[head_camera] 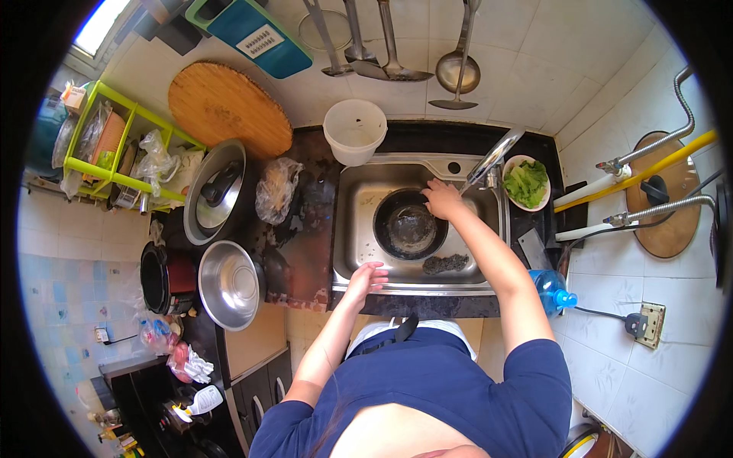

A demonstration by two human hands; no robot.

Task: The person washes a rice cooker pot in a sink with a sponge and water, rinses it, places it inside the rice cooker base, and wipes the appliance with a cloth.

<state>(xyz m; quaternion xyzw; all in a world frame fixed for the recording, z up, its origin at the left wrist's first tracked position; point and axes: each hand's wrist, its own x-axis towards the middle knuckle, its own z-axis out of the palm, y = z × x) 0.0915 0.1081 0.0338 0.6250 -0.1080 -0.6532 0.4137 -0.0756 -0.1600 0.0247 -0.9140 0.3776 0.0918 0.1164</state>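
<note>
A dark round pan (410, 224) sits in the stainless steel sink (358, 229), its inside wet and murky. My right hand (442, 199) is over the pan's upper right rim, fingers spread, next to the chrome tap (493, 158). Whether the fingertips touch the rim cannot be told. A dark mesh scouring pad (445, 264) lies on the sink floor, just below the pan. At the sink's front left edge hovers my left hand (368, 281), fingers apart and nothing in them.
A white plastic tub (355, 134) stands behind the sink. To the right are a bowl of lettuce (527, 183), a cleaver-like blade (534, 252) and a blue bottle (551, 293). Leftward stand a bagged item (279, 192) and a steel basin (229, 286). Metal ladles (458, 71) hang above.
</note>
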